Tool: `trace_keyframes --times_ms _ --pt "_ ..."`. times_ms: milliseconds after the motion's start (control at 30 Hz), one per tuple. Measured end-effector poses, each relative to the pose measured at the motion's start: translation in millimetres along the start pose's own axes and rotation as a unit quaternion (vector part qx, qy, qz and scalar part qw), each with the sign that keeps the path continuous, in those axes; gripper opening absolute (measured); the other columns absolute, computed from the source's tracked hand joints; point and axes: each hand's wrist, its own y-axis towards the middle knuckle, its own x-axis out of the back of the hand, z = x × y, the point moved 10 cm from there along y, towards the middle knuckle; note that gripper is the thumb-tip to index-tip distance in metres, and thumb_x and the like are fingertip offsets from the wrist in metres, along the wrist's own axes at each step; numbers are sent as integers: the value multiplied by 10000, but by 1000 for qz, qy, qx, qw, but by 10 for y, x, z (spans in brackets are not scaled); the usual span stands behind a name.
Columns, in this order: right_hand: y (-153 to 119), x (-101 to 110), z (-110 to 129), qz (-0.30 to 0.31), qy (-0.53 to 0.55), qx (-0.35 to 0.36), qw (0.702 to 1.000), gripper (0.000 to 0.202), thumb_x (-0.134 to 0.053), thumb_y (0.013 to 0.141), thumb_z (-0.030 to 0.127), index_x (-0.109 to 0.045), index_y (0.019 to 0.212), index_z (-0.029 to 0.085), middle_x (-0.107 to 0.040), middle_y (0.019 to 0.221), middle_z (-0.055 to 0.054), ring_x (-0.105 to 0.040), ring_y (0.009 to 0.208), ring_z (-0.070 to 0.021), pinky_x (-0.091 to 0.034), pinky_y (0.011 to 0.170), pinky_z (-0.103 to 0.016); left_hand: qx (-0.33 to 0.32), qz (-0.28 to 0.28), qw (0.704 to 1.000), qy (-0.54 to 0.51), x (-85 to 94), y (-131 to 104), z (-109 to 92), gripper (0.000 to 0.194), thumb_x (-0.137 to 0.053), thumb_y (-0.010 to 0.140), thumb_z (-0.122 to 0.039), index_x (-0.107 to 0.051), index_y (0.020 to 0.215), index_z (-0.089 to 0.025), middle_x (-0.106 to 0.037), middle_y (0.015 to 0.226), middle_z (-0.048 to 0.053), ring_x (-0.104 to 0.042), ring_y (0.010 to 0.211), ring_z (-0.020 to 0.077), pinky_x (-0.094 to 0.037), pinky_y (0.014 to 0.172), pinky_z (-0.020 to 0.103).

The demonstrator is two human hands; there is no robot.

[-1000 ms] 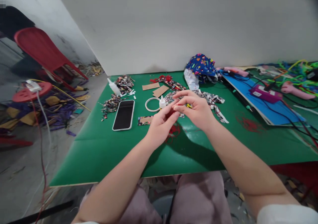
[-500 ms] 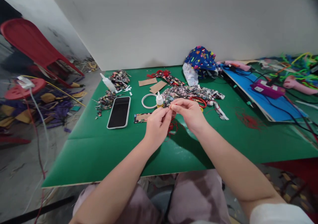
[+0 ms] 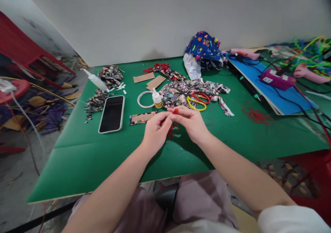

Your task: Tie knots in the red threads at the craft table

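My left hand point(image 3: 157, 129) and my right hand point(image 3: 193, 125) meet over the middle of the table, fingertips pinched together. Between them is a small tuft of red thread point(image 3: 176, 111), its top poking above the fingers. Loose red strands point(image 3: 172, 132) hang or lie just below; how they join the tuft is hidden. Beyond my right hand lie scissors point(image 3: 197, 109) with one red and one yellow handle. A small white-capped glue bottle point(image 3: 156, 98) stands past my left hand, beside a white ring point(image 3: 139, 100). A floral-edged brown strip point(image 3: 142, 118) lies left of my fingers.
A phone point(image 3: 111, 114) lies on the green table point(image 3: 90, 160) at left, near a white squeeze bottle point(image 3: 97, 81) and floral scraps point(image 3: 110, 75). Brown card pieces point(image 3: 143, 77), floral fabric strips point(image 3: 178, 90) and blue printed cloth point(image 3: 203, 48) lie behind. A purple box point(image 3: 277, 79) with cables sits right.
The red tuft now shows above my fingertips, and the scissors' handles are uncovered. My hands stay pinched together. The whole view has shifted, with table items appearing farther left and higher.
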Motion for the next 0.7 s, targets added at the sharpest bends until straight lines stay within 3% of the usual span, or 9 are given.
trace_keyframes --times_ms 200,467,700 --pt "21 68 -2 -36 17 23 999 33 -735 648 265 -723 676 278 -653 777 21 -593 795 -119 -484 823 -312 -34 2 996 79 16 1 -62 215 -499 830 -278 -654 723 -173 -584 607 -6 -492 567 116 -385 530 229" --pt "36 92 -20 -59 63 29 996 71 -748 617 204 -711 636 262 -634 713 37 -575 732 -94 -468 748 -263 -23 -10 998 60 23 -27 -51 247 -498 837 -304 -652 713 -156 -574 599 -9 -494 585 111 -391 548 220" --pt "48 91 -40 -64 101 21 993 89 -745 605 169 -715 629 249 -620 747 37 -578 748 -84 -463 760 -248 -17 0 998 68 -8 -45 -22 237 -487 860 -335 -663 866 -178 -623 696 -1 -543 670 124 -418 598 219"
